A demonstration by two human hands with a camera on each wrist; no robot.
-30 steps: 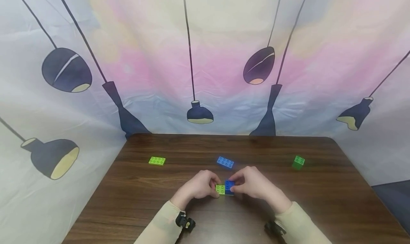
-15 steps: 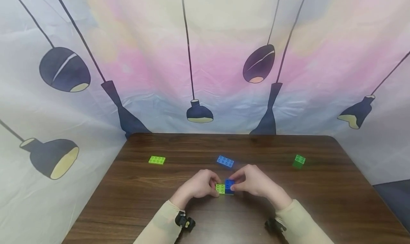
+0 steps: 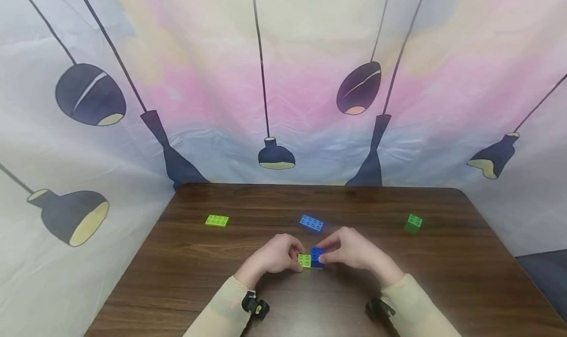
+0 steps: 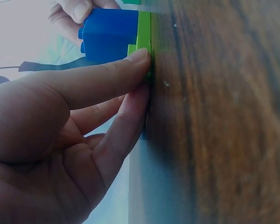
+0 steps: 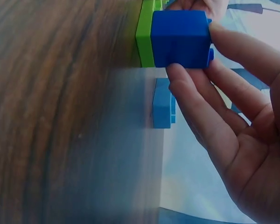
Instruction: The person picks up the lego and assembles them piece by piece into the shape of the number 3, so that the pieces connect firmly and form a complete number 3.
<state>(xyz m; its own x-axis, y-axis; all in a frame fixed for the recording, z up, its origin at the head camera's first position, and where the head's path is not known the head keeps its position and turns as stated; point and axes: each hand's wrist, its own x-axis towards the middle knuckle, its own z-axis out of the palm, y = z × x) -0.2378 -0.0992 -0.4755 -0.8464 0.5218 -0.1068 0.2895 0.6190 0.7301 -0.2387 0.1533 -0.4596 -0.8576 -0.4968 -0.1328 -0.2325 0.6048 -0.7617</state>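
Observation:
Low over the tabletop, my left hand (image 3: 279, 254) pinches the left end of a thin lime-green building brick (image 3: 304, 260) between thumb and fingers. A taller dark blue brick (image 3: 315, 262) sits on that brick's right half, studs up. My right hand (image 3: 352, 250) holds the blue brick from its right, fingers at the back and thumb near the front. In the right wrist view the blue brick (image 5: 179, 39) lies flush along the lime-green one (image 5: 145, 42), and a fingertip touches its side. The left wrist view shows the left thumb right beside the blue brick (image 4: 112, 35).
Farther back on the dark wooden table (image 3: 257, 204) lie another thin lime-green brick (image 3: 217, 221) at left, a thin lighter blue brick (image 3: 311, 223) in the middle and a green brick (image 3: 414, 223) at right. A cloth printed with lamps (image 3: 276, 156) hangs behind the table.

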